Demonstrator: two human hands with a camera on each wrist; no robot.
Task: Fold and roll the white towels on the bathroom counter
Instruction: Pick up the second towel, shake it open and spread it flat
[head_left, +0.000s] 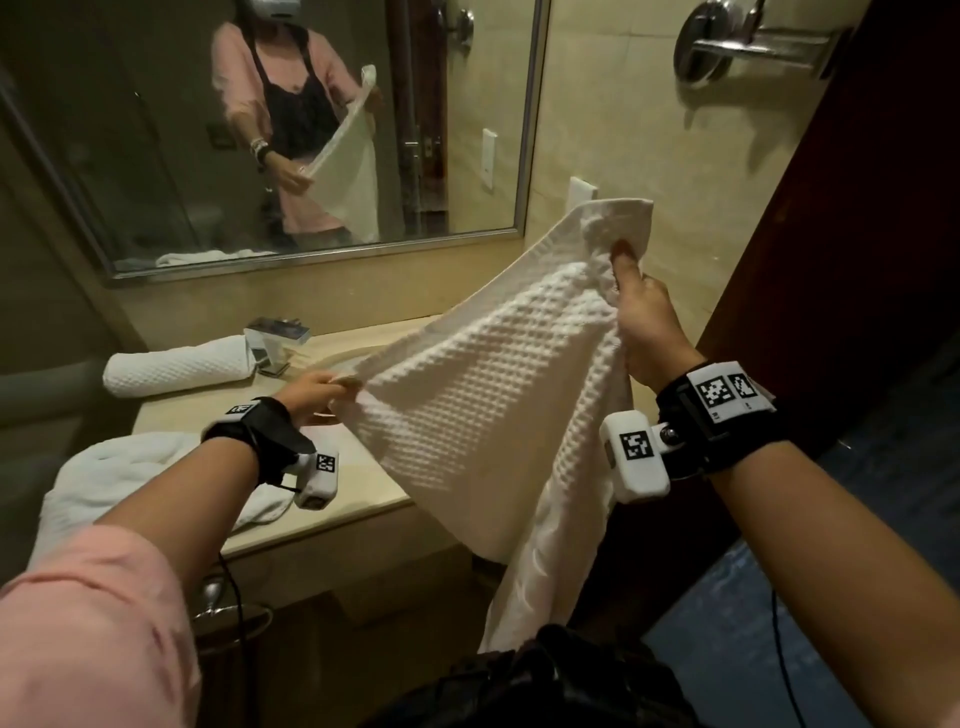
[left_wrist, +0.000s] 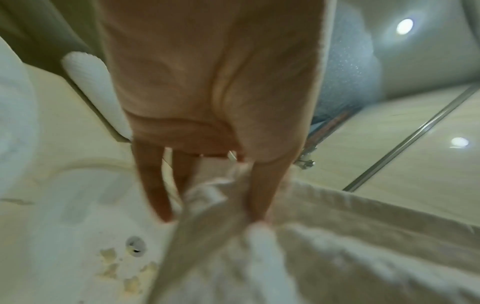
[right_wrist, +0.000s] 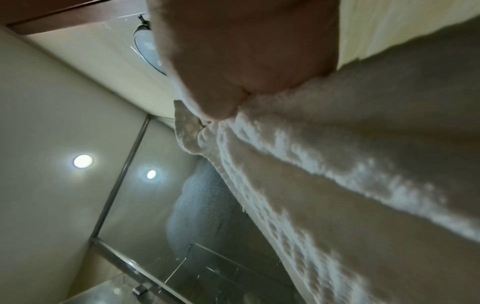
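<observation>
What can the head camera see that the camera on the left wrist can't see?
Only the head view shows the right hand gripping the white waffle-weave towel high up, the framed wall mirror and the crumpled white towel on the beige counter.

Only the left wrist view shows the white sink basin's drain hole and round ceiling lights.

Both show the left hand pinching the held towel's corner and the rolled white waffle towel lying behind.
</observation>
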